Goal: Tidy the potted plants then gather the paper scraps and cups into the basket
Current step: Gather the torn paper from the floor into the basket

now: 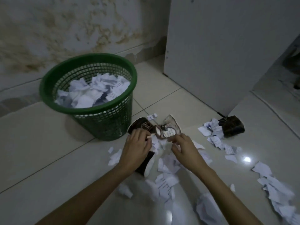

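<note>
Reaching forward — both hands (162,146) curled, pinching paper scraps (159,143) beside crushed cups (168,130); basket (103,125) left.

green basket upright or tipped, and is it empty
Upright on the floor, not empty: the basket holds crumpled paper high inside it.

Your two bare forearms reach forward and converge low. Your left hand (136,143) lies knuckles up, fingers curled in a pinching grip; your right hand (183,147) mirrors it, fingers bent inward, fingertips nearly meeting the left's.
</note>
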`<control>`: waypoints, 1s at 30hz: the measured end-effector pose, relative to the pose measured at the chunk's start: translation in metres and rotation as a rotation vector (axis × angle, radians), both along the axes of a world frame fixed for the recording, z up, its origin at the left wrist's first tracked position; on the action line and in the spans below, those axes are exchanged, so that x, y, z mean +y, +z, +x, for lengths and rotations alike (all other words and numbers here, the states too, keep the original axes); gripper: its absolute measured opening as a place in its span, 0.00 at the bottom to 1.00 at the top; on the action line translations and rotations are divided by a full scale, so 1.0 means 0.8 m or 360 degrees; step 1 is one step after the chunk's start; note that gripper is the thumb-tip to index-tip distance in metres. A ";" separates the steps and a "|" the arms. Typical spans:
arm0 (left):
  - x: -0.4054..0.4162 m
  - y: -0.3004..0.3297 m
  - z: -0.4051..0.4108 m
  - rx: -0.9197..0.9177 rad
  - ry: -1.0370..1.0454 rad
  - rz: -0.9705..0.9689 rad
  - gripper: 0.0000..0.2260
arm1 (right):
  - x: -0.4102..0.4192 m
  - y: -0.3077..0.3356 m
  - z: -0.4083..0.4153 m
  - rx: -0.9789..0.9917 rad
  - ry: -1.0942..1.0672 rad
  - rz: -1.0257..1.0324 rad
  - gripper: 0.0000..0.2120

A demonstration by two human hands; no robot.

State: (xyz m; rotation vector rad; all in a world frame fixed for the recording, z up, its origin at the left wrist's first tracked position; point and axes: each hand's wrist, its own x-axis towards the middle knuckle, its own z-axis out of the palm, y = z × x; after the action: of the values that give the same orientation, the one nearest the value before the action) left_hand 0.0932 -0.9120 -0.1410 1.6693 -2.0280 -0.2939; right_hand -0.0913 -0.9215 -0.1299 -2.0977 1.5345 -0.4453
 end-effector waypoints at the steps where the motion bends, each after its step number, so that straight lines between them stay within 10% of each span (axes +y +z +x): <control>1: 0.015 -0.004 0.014 0.0153 0.0155 0.0032 0.06 | 0.004 0.002 0.011 -0.0071 0.0071 0.0052 0.15; 7: 0.040 -0.024 0.094 0.0489 0.0727 0.0433 0.15 | 0.029 -0.023 0.082 0.0345 0.0482 0.0171 0.43; 14: 0.037 -0.056 0.088 -0.0110 0.0346 0.0850 0.25 | 0.019 -0.031 0.085 0.0500 0.0346 0.0288 0.40; 19: 0.034 -0.065 0.041 -0.0210 0.0126 0.0778 0.22 | 0.025 0.000 0.020 -0.0017 -0.0146 0.0294 0.35; 30: 0.006 -0.055 -0.004 0.0189 -0.0186 0.0709 0.14 | -0.068 -0.005 -0.076 0.0342 -0.0837 0.0641 0.31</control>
State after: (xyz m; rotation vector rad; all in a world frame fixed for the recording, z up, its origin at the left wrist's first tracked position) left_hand 0.0901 -0.9072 -0.1848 1.7315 -2.0768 -0.9209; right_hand -0.1519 -0.9761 -0.1336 -1.4623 2.1039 -0.0691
